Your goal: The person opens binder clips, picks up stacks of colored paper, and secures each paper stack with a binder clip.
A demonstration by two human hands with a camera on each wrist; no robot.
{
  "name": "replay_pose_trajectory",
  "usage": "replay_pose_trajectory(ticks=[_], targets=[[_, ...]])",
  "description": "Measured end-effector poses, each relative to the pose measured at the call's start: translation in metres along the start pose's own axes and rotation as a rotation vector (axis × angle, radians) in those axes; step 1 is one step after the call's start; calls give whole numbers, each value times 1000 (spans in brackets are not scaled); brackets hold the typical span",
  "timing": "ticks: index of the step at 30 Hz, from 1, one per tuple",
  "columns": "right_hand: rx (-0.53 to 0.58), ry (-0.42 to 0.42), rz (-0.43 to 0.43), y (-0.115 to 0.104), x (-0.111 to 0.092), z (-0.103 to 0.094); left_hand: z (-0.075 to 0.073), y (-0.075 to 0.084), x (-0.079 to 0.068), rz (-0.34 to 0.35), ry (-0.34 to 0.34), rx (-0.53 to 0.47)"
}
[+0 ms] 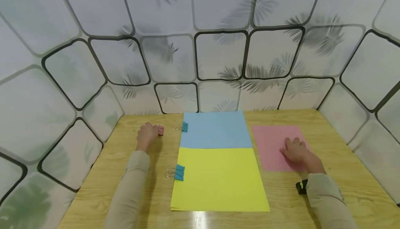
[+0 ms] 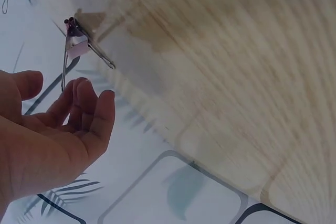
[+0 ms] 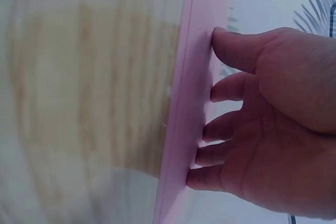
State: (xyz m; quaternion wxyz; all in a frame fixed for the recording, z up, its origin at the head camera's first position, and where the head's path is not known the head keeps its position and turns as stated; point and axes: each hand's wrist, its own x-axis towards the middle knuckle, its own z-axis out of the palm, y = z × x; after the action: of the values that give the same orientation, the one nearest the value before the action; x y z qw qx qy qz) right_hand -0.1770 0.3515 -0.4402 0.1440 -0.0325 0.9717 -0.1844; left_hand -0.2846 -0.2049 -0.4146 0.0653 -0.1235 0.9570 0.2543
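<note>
In the head view my left hand [image 1: 147, 135] is low over the table's left side, beside a pink binder clip [image 1: 160, 130]. The left wrist view shows the pink clip [image 2: 77, 45] on the table with its wire handles spread. My fingers are loosely bent near one handle, thumb apart; whether they touch it I cannot tell. At the right, my right hand [image 1: 295, 151] rests its spread fingertips on a pink sheet of paper [image 1: 268, 149]. Its straight fingers and thumb press on the pink sheet [image 3: 191, 87] in the right wrist view.
Between the hands lie a blue sheet [image 1: 215, 131] and, nearer, yellow paper [image 1: 220, 180]. A teal binder clip [image 1: 185, 127] sits at the blue sheet's left edge, another teal clip [image 1: 179, 172] at the yellow's. A patterned wall covering [image 1: 218, 58] borders the wooden table [image 1: 103, 187].
</note>
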Motion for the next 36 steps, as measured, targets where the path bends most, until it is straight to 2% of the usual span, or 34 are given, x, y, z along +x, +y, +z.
replay_pose_trajectory(ticks=[9, 15, 20, 23, 31, 36], targets=[[-6, -17, 7, -2, 1, 2, -5, -5, 3, 46, -35, -54], [-14, -22, 17, -4, 1, 1, -5, -9, -3, 78, -14, -143], [8, -42, 34, -5, -1, -2, -8, -9, -9, 84, 5, -321], [10, -40, 31, -6, -2, -2, -8, -9, -10, 56, 0, -427], [-7, -33, 30, -3, 1, -2, -6, -4, -12, -51, -99, -903], [-25, -17, 17, -2, 3, 0, -10, 3, -18, -112, -146, -1185]])
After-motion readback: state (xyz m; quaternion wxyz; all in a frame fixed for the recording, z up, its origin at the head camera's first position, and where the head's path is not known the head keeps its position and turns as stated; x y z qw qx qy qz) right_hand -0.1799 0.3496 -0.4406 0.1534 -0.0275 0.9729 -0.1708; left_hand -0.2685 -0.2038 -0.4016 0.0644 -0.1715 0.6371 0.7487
